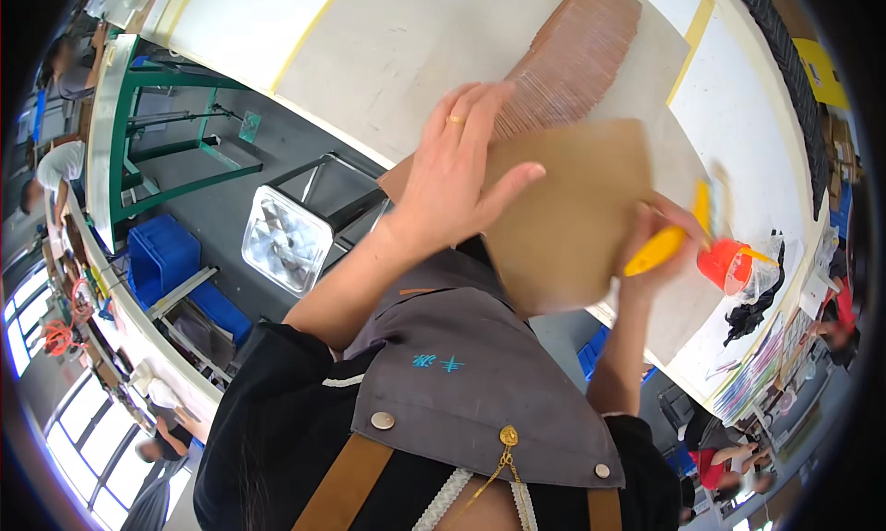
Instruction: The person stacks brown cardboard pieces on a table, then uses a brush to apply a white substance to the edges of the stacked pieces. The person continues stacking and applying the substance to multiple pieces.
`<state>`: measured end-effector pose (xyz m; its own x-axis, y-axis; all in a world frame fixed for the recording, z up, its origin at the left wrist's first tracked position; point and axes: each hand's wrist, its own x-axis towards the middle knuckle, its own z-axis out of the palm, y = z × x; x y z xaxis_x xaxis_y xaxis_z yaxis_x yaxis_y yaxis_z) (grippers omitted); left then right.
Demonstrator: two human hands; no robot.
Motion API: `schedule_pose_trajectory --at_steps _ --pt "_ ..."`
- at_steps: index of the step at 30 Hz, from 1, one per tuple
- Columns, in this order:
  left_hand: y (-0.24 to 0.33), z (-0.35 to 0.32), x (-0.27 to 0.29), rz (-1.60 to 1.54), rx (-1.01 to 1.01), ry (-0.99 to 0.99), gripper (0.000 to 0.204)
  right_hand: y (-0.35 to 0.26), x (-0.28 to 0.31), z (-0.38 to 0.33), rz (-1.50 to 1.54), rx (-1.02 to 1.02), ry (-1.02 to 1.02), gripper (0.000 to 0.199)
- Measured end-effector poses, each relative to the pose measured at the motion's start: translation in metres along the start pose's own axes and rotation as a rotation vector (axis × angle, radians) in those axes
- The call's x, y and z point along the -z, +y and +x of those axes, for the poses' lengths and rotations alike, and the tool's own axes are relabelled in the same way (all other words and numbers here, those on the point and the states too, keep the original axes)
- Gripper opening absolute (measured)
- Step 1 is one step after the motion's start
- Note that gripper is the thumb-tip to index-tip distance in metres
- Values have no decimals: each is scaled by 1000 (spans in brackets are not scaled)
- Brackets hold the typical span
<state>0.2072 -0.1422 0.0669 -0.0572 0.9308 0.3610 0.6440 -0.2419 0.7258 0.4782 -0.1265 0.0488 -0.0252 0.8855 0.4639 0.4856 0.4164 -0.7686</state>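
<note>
My left hand (452, 167), a ring on one finger, has its fingers stretched out over the left edge of a tan-brown sheet (568, 213). Whether its fingers press on the sheet or only hover, I cannot tell. My right hand (660, 240) is closed round a yellow-handled brush (657, 249) and also meets the sheet's right edge; the brush head is smeared by motion. Beyond the sheet, a fanned row of overlapping reddish-brown pieces (577, 56) lies on a grey board (397, 42). To the right of the brush is a red cup (724, 265).
A yellow stick leans out of the red cup, with crumpled clear plastic and black cloth (757, 314) beside it. Off the table's left edge are a square-seated stool (288, 240), blue bins (164, 257) and a green frame (120, 153). Other people work at tables farther off.
</note>
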Motion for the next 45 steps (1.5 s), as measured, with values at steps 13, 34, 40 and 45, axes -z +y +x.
schedule_pose_trajectory --at_steps 13,34,40,45 --pt "-101 -34 14 -183 566 -283 22 -3 -118 -56 82 -130 -178 45" --pt "-125 -33 -18 -121 412 -282 16 20 -124 -89 -22 -138 -244 48" --pt "-127 -34 -21 -100 398 -278 17 22 -126 -88 -21 -99 -211 46" --pt "-128 -33 -21 -107 409 -298 19 24 -129 -90 -9 -73 -172 43"
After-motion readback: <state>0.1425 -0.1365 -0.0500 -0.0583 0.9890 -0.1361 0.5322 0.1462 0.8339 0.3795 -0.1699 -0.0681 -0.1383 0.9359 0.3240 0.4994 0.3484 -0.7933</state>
